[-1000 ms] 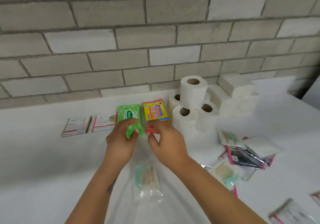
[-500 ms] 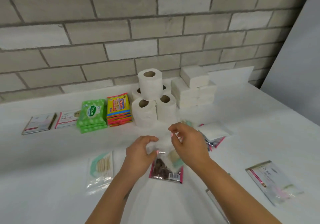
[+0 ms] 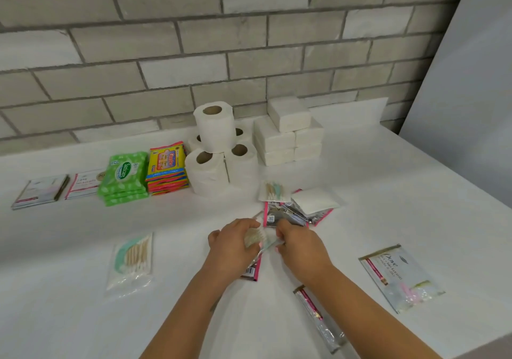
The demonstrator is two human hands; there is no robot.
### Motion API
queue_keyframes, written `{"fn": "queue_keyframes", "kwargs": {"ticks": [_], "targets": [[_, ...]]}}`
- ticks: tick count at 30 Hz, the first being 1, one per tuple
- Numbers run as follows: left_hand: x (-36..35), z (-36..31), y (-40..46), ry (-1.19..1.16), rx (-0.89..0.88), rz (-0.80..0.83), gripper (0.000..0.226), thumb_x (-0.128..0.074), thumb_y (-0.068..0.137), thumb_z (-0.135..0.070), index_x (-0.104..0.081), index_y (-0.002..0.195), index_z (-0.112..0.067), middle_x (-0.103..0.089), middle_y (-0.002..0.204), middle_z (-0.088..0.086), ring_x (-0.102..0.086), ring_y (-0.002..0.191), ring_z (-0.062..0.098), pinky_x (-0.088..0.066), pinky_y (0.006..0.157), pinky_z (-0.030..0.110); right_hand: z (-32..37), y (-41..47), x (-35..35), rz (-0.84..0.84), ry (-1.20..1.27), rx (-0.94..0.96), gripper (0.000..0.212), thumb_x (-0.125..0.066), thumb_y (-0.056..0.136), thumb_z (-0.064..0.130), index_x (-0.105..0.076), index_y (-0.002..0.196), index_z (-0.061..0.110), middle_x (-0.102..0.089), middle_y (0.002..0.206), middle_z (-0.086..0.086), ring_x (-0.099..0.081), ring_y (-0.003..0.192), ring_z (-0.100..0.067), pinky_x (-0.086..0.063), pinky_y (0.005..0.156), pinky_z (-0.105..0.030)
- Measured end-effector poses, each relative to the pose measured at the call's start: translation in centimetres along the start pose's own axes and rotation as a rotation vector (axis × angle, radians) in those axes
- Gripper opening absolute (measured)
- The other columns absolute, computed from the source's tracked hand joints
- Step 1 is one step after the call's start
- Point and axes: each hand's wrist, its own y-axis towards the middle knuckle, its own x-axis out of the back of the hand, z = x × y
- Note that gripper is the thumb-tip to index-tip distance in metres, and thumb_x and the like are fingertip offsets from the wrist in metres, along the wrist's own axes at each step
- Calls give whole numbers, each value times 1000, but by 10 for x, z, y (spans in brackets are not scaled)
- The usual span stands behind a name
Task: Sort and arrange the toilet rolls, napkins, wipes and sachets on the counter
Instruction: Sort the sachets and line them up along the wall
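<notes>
Well along, judging by the back row. Stacked against the wall at 12 o'clock: toilet rolls (image 3: 219,150) in a small pyramid, napkins (image 3: 288,132) just right of them at 1 o'clock. Left of the rolls, at 10 o'clock: orange packs (image 3: 167,168), green wipes (image 3: 124,177), then two flat sachet piles (image 3: 59,189) in line.

Still loose on the worktop (image 3: 388,178) — a swab packet (image 3: 133,261) at 9 o'clock, a Dove sachet (image 3: 400,277) at 3 o'clock, a slim sachet (image 3: 318,320) at 5 o'clock, and a jumbled heap (image 3: 297,206) of sachets and a white pad just past the hands at 1 o'clock.

Centre: left hand (image 3: 232,245) and right hand (image 3: 300,243) both curled onto one clear swab pack (image 3: 257,239), pinching it between them above a pink-edged sachet (image 3: 253,271). Exact finger contact blurred.

Left to do, by this reckoning: placing the held pack, then gathering and grouping the loose items.
</notes>
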Motion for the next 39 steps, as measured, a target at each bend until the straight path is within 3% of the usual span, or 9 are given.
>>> {"fn": "queue_keyframes", "kwargs": {"ticks": [5,11,13,19,28,31,34,36,39], "targets": [[-2,-4,-4,125,-5,112,58,-63,79,-50,-43,133,-40,-43,140,-19,-35,133,5,-15,109,41,-1,2,-2,17,-82,49,23,-48,88,9,-50,111,11,-64,100,-10,-60,89,-30,-32,62,-27],[0,1,-6,279,27,129,51,-53,87,-37,-40,137,-37,-30,150,-15,-26,138,6,-9,112,45,-6,5,3,-7,19,37,33,-61,84,19,-51,115,13,-64,107,-6,-60,98,-28,-44,73,-32],[2,1,-7,298,39,109,49,-50,89,-35,-42,137,-35,-31,150,-15,-29,137,6,-9,112,45,-6,4,3,-30,30,36,41,-61,84,19,-48,122,11,-63,109,-7,-59,99,-28,-43,71,-31],[5,9,-8,321,140,68,48,-46,90,-34,-41,138,-29,-34,149,-12,-33,136,9,-9,113,49,-8,3,3,-32,6,-42,34,-61,86,33,-50,109,11,-62,104,-9,-58,97,-27,-38,67,-28],[1,3,-16,311,216,-62,45,-49,89,-33,-43,133,-29,-35,147,-10,-28,138,14,-14,110,46,9,3,-4,-18,-171,-19,34,-42,91,4,-45,125,7,-63,111,-12,-61,99,-30,-47,76,-33],[-3,-4,-18,240,164,-153,39,-52,87,-28,-52,126,-26,-49,133,-5,-42,124,19,-26,100,35,9,1,-5,-12,-207,27,39,-42,86,-4,-46,123,5,-62,112,-13,-61,100,-30,-46,77,-32],[-2,-9,-19,-86,164,-195,21,-54,86,-16,-59,106,-14,-64,98,6,-60,93,23,-43,80,30,4,3,0,-26,-149,18,35,-43,84,-5,-53,115,7,-63,111,-11,-61,98,-29,-41,71,-30],[1,-12,-18,-340,280,-118,7,-50,90,-15,-56,90,-11,-65,77,8,-63,70,22,-47,65,30,-2,0,1,-57,-82,0,40,-43,82,-5,-56,116,10,-63,113,-9,-59,100,-28,-42,74,-29],[8,-21,-17,-695,568,121,30,-38,99,-29,-55,85,-8,-65,63,9,-57,47,16,-44,50,23,-9,-10,3,-138,80,-38,44,-46,81,-4,-62,117,15,-65,116,-3,-60,105,-24,-44,84,-28]]}}
